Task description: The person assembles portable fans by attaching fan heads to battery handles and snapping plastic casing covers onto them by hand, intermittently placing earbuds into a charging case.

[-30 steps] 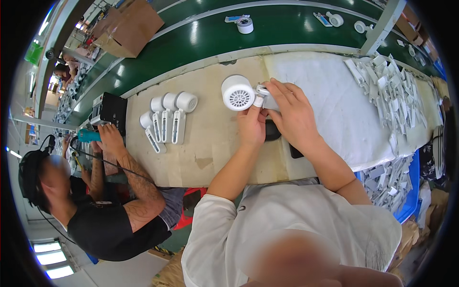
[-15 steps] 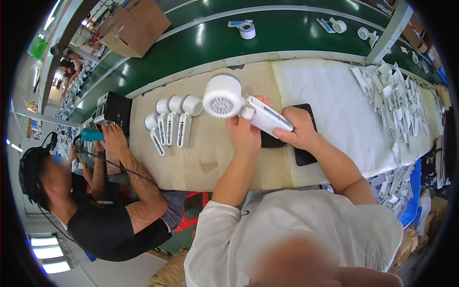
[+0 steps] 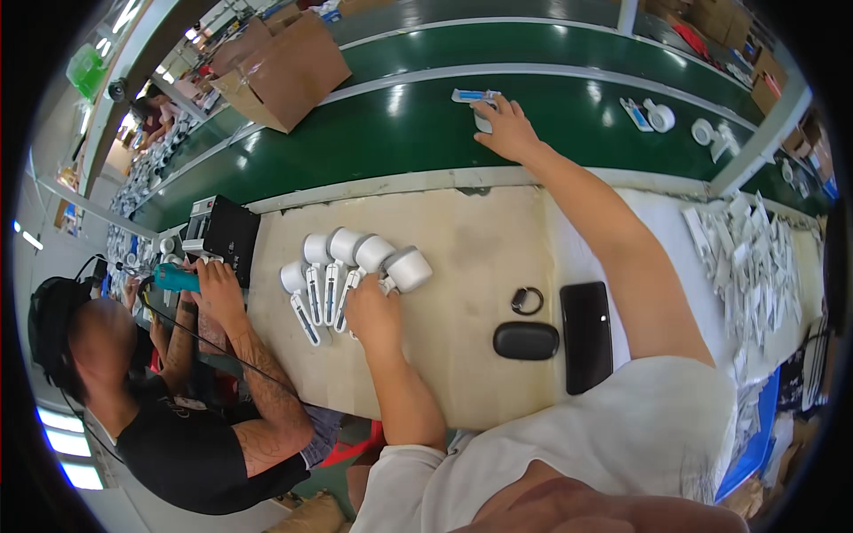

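Observation:
My left hand (image 3: pixel 374 314) is closed around the handle of a white round-headed handheld device (image 3: pixel 409 268) on the worktop. Just left of it, several similar devices (image 3: pixel 343 244) lie in a fanned row, heads away from me, dark slots along their handles. My right arm stretches over the worktop's far edge to the green conveyor belt. There my right hand (image 3: pixel 510 131) has thumb and fingers around the pale head of another device (image 3: pixel 485 119), which it partly hides. A part with a blue strip (image 3: pixel 474 95) lies against that head.
A black oval case (image 3: pixel 526 340), a dark loop (image 3: pixel 527 301) and a black phone (image 3: pixel 586 338) lie on the worktop. White parts are heaped (image 3: pixel 745 258) at right. More devices (image 3: pixel 659 116) sit on the belt beside a cardboard box (image 3: pixel 283 73). At left a co-worker holds a teal tool (image 3: pixel 176 277).
My hands have parted. The device they held between them now lies at the right end of the row under my left hand; my right hand has moved out to the device on the belt.

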The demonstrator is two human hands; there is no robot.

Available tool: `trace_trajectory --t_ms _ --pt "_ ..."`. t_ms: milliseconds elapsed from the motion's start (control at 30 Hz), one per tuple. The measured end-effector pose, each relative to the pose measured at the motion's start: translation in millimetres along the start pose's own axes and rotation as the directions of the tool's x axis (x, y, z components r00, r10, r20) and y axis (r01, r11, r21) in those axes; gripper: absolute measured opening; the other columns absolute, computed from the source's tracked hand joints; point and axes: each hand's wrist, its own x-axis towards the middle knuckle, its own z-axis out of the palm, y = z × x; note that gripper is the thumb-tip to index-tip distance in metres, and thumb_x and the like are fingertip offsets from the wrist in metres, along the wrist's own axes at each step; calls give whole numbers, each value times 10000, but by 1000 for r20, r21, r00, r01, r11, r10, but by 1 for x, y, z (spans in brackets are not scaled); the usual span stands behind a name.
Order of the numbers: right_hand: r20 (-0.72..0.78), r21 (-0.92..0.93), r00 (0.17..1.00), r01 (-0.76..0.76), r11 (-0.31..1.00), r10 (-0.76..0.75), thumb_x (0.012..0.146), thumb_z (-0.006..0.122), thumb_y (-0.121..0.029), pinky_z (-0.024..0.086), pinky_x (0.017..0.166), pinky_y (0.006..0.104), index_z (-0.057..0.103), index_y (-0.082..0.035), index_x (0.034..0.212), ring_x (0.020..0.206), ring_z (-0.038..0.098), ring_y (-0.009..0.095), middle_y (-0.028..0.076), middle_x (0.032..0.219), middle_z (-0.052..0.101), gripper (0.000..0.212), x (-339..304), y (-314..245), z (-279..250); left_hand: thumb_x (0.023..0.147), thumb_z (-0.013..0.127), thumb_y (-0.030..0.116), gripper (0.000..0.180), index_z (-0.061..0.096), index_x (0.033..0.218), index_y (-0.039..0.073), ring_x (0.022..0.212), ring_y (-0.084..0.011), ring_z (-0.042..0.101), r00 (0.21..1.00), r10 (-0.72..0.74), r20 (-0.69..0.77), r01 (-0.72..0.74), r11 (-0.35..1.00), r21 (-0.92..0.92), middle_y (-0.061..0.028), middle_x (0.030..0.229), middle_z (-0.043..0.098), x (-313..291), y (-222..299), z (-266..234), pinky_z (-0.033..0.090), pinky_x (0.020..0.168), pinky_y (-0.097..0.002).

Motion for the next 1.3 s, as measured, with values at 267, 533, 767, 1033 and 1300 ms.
trace_trajectory --t_ms 267,533,767,1033,1300 --pt "126 173 958 234 957 -257 685 656 -32 466 872 387 460 -239 1227 1076 510 335 82 1288 365 612 19 16 -18 669 646 62 437 539 1090 14 1066 -301 482 959 39 -279 -154 901 -406 -145 1136 525 -2 1 -7 359 931 -408" --pt "63 -41 449 894 447 -891 717 592 -28 506 789 326 585 -284 1112 1056 527 262 10 1173 513 471 -109 -43 -176 930 423 141 297 503 1144 -49 995 -209 575 988 80 129 142 -171 -975 -155 1127 574 7 33 26 454 880 -320" --pt "145 28 466 880 474 -873 705 585 -54 493 828 351 585 -313 1123 1054 528 301 12 1188 508 492 -185 -31 -211 914 368 489 603 417 1234 -20 971 -344 599 626 760 176 603 -328 -727 -178 1197 530 -40 83 19 490 849 -464" --pt "587 727 758 -648 -226 -285 757 695 -256 481 838 403 245 -130 1400 1158 452 236 86 1322 376 795 -272 2 -184 903 397 173 251 464 1058 -13 729 -269 638 751 577 321 525 -227 -821 -198 899 606 -71 128 -3 538 632 -362" --pt "-182 69 795 598 799 -579 533 737 -14 528 768 340 572 -147 1082 1041 533 290 91 1171 481 588 -278 25 -207 861 414 102 193 505 1000 4 572 -185 597 561 692 454 533 117 -838 -124 760 605 -77 147 12 486 501 -290"
